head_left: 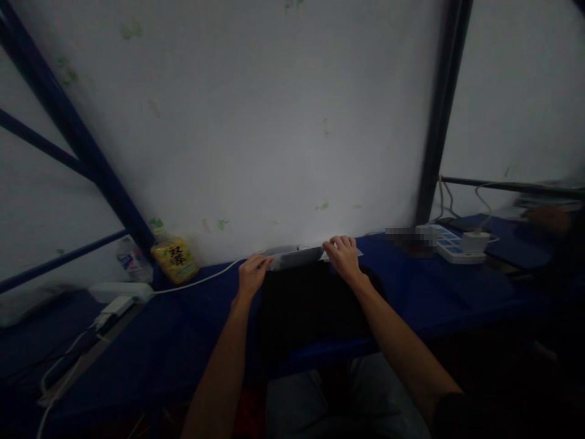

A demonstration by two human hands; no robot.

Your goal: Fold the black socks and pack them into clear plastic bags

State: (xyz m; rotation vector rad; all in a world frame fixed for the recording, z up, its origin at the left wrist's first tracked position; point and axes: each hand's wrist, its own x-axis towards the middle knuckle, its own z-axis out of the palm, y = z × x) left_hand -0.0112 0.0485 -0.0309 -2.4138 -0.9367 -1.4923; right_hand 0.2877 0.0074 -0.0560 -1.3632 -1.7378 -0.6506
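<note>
A thin grey sheet (298,258), with a paler, plastic-looking left end, is held up between both hands above the dark blue table. My left hand (252,274) is closed, pinching its left end between thumb and fingers. At the upper right corner, my right hand (342,255) pinches it too, the other fingers curled. Just below and nearer to me lies a black, cloth-like thing (315,311), its shape hard to make out in the dim light. Behind the grey sheet, pale flat material (278,250) shows in part, mostly hidden.
On the left stand a yellow-labelled bottle (176,256) and a clear bottle (133,259), near a white power strip (121,291) with cables. Another power strip (457,247) with a plug lies right. Blue frame bars (77,131) rise left; another person's hand (548,216) shows far right.
</note>
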